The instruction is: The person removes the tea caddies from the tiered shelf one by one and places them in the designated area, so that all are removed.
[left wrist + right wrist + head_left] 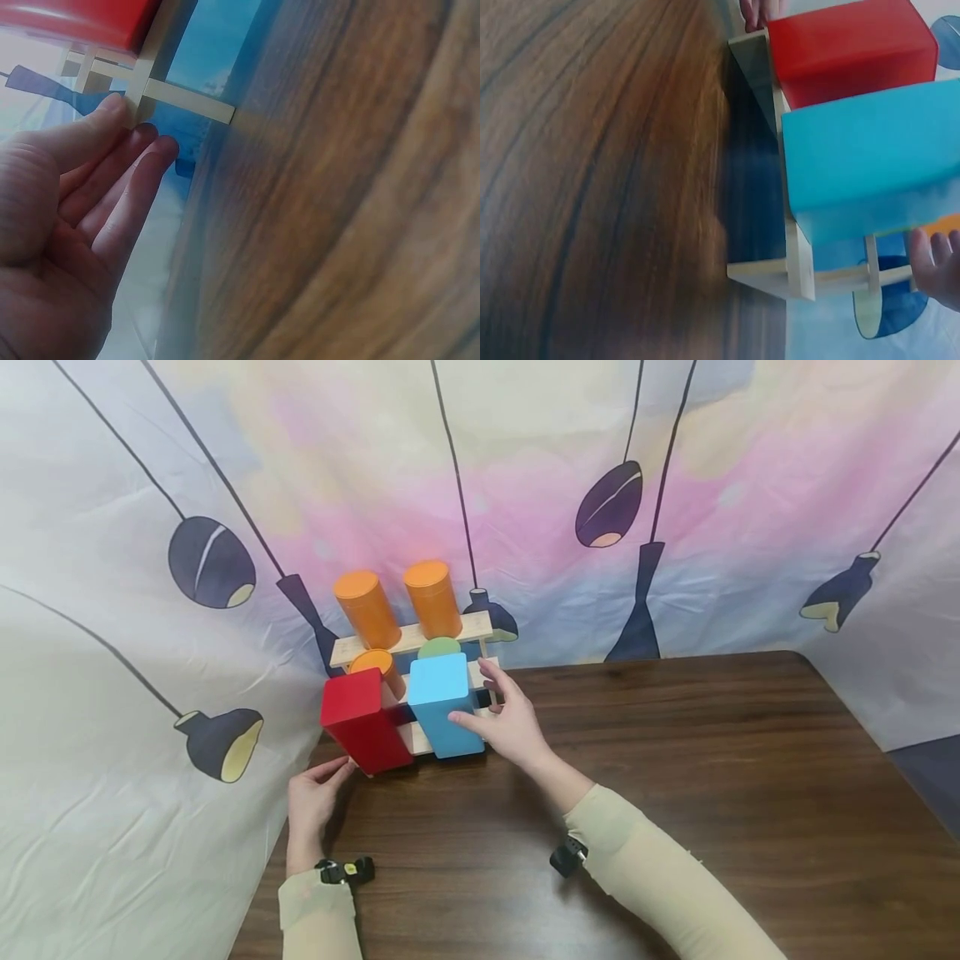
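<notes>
A small stepped wooden rack (pixel 412 737) stands at the left of the table. On its front step are a tall red box (pixel 365 720) and a tall light blue box (pixel 447 706). Thumb and fingertips of my left hand (pixel 311 806) pinch the end of the rack's front board (pixel 142 90), below the red box. My right hand (pixel 513 720) is at the right side of the blue box, fingers loosely extended near the rack's end; whether they touch it I cannot tell. Behind the boxes sit an orange canister (pixel 377 664) and a green-topped one (pixel 439 648).
Two taller orange canisters (pixel 369 610) stand on the top step. A printed cloth (pixel 540 602) hangs close behind the rack and along the left. Brown wooden tabletop (pixel 712 760) extends to the right and front.
</notes>
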Available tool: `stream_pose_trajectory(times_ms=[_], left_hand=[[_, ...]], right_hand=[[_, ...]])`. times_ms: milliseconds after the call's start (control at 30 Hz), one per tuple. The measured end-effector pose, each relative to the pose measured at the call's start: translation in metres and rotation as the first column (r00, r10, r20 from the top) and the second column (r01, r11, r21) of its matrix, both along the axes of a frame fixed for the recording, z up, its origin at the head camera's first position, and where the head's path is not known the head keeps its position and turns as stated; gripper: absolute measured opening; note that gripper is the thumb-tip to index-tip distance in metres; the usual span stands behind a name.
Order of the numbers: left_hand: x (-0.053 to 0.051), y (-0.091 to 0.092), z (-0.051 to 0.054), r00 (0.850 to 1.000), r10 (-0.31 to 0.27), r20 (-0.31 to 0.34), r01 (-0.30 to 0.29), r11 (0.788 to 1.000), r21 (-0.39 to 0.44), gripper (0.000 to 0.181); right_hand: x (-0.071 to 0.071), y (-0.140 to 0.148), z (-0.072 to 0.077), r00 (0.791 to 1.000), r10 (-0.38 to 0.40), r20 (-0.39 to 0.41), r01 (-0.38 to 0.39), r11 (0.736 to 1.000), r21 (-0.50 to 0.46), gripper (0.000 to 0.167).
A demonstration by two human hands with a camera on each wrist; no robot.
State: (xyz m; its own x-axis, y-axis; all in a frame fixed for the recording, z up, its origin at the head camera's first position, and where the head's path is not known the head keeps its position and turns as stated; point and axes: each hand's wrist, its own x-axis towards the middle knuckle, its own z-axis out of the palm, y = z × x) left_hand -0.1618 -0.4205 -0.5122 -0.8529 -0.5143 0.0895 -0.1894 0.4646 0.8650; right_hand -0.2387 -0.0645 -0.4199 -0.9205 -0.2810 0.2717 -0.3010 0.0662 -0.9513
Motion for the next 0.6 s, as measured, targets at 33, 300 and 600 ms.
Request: stream_pose_trajectory(times_ms=[33, 300, 600], left_hand=[[0.000, 0.000, 0.000, 1.000, 0.001, 0.002, -0.001, 1.000, -0.003, 0.042], [0.000, 0.001, -0.001, 1.000, 0.002, -0.003, -0.002, 1.000, -0.007, 0.040], [0.000, 0.001, -0.001, 1.000, 0.016, -0.020, -0.016, 1.000, -0.013, 0.038]], right_hand=[[0.001, -0.002, -0.001, 1.000, -0.011, 0.002, 0.011, 1.000, -0.005, 0.094], [0.005, -0.019, -0.005, 0.997, -0.072, 0.006, 0.072, 0.997, -0.025, 0.094], [0.006, -0.038, -0.011, 0.989, -0.146, -0.001, 0.146, 0.987, -0.061, 0.098]])
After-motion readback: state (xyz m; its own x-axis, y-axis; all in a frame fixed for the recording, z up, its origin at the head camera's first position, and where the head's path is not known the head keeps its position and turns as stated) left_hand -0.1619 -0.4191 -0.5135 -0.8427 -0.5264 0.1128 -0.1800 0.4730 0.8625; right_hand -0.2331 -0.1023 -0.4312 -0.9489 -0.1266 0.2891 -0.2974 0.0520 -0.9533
